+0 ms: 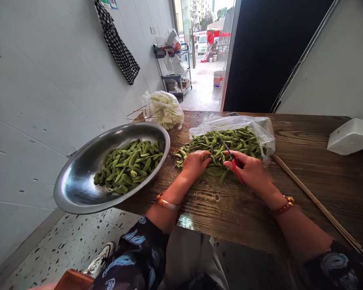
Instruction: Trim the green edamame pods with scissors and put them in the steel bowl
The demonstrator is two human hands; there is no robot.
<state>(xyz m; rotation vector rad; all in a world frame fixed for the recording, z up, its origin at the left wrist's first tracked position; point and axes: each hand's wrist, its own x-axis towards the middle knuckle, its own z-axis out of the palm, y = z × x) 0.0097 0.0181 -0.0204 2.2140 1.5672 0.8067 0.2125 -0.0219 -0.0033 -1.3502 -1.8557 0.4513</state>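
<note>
A heap of green edamame pods lies on the wooden table, partly on a clear plastic bag. My left hand is at the heap's near left edge, its fingers curled and pinched on a pod at the fingertips. My right hand grips a pair of scissors by the red handles. Their dark blades point up and left over the pods. To the left, a wide steel basin holds a second pile of edamame pods.
Behind the basin sits a plastic bag of pale cauliflower-like vegetable with thin sticks beside it. Long wooden sticks lie at the right. A white box stands on the table's far right. Beyond are a cart and a doorway.
</note>
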